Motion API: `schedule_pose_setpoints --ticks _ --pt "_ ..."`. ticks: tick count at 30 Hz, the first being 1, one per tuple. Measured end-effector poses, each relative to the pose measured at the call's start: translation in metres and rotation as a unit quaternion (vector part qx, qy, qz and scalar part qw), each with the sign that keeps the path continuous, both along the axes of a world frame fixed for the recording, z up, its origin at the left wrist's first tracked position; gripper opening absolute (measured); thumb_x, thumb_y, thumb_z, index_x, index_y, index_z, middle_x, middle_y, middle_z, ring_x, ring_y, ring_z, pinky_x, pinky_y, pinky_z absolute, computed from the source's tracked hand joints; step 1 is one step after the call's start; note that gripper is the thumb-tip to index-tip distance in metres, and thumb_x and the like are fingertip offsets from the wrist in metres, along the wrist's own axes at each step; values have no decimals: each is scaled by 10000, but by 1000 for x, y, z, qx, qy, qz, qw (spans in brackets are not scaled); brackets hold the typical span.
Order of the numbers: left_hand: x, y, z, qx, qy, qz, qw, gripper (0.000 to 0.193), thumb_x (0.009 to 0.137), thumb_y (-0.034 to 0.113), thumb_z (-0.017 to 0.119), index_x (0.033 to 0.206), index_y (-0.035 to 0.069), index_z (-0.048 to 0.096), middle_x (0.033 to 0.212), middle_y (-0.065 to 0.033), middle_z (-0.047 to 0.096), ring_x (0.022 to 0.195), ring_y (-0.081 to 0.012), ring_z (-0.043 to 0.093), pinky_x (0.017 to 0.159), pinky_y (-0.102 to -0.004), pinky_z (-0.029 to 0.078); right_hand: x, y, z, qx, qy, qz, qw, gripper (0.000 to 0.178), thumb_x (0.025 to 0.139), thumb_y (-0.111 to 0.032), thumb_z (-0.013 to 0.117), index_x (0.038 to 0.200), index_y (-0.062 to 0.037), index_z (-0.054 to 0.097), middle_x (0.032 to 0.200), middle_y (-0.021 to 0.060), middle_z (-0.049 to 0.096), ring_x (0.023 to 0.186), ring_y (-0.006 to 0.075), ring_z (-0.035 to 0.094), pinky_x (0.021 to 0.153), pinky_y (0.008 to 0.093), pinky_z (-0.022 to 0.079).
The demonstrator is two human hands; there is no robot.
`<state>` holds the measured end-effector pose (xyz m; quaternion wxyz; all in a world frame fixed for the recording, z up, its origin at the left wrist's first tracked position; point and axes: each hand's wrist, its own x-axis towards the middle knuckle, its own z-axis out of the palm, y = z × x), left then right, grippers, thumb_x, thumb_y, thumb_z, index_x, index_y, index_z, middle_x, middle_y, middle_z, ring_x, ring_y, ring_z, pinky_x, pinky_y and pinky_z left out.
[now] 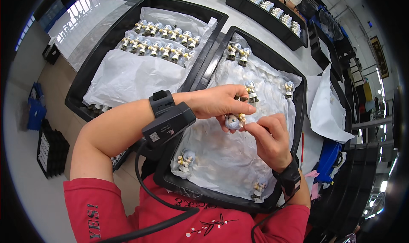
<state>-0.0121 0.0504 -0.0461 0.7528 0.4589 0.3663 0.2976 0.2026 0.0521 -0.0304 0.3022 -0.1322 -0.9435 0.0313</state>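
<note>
My left hand [219,101] is closed around a small figurine [232,121] with pale blue-grey hair, held upside down over the right-hand black tray [300,115]. The figurine's head points toward me, and its dark feet stick out past my fingers. My right hand [272,143] is pinched, its fingertips touching the figurine's side by the head; what lies between those fingertips is hidden. On the tray's white paper lining, a similar figurine [251,91] lies just beyond my left hand. Others are at the tray's corners, including one figurine [185,160] at the near left.
Left of it, another black tray [81,79] holds rows of figurines [159,40] partly under white paper [136,72]. A third tray [266,19] of figurines stands at the far right, near another person's arm. A white sheet [330,111] hangs at the right. A cable [138,170] crosses my front.
</note>
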Motion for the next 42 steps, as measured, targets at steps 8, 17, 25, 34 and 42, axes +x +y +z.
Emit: schedule_pose_setpoints --ticks 8,17,25,34,42 --pt "1 -2 3 -14 4 4 1000 299 902 307 617 967 85 427 755 -62 615 598 -117 624 495 -229 500 -7 -1 -7 0 37 -6 999 344 586 68 667 905 -59 679 834 29 528 728 204 494 633 303 411" --pt "2 -2 5 -12 8 4 1000 292 908 301 607 976 78 430 758 -57 605 602 -122 621 492 -231 491 -3 -2 -2 42 37 9 998 379 575 67 666 928 -69 685 840 18 529 733 196 490 628 300 391" --pt "0 -3 3 -5 13 -2 1000 294 903 290 613 977 72 430 758 -59 598 604 -121 618 494 -238 491 1 -3 -2 2 26 -4 1000 374 571 75 671 915 -69 686 825 12 524 728 194 482 623 303 392" --pt "1 -3 5 -6 13 -3 1000 274 904 274 610 957 82 421 764 -53 594 605 -119 618 499 -237 496 -1 -5 -2 -6 11 -6 1000 357 583 72 690 912 -67 682 812 20 515 711 201 481 594 299 376" --pt "1 -2 1 -3 -1 -8 1000 268 905 267 605 968 85 420 794 -66 612 661 -121 644 509 -248 515 -1 -4 0 -7 46 -14 999 286 632 39 740 884 -78 673 804 13 518 698 195 479 594 311 370"
